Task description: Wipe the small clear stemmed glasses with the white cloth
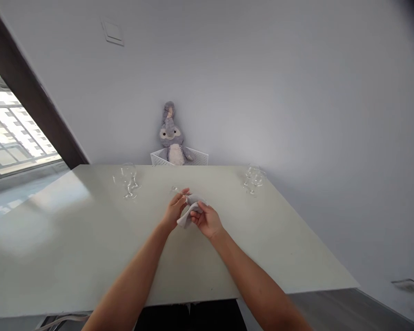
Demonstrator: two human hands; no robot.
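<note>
Grey cloth (186, 218) hangs bunched in the person's right hand (208, 219), whose thumb and fingers are pinched together on its folds. The left hand (174, 209) is partly closed, fingers curled around a clear glass (176, 189) that lies tilted, its narrow end pointing out past the fingertips toward the far left corner of the table (72, 257). The rest of that glass is hidden by the fingers and the cloth, which meets it between the two hands; whether the glass touches the tabletop cannot be told. Both hands are over the middle of the table, between its far and near edges, with the forearms reaching in across the near edge. Two stemmed glasses (126, 174) stand upright close together near the far left corner, one partly overlapping the other in view. More stemmed glasses (254, 177) stand near the far right corner, overlapping so much that their outlines blur together. Just beyond the far edge, left of its middle, a grey plush toy (175, 154) with a pale belly sits in a white perforated basket (200, 158), against a plain wall (296, 92). Past the left edge, a window (14, 124) lets in daylight, which reflects off the glossy top.
</note>
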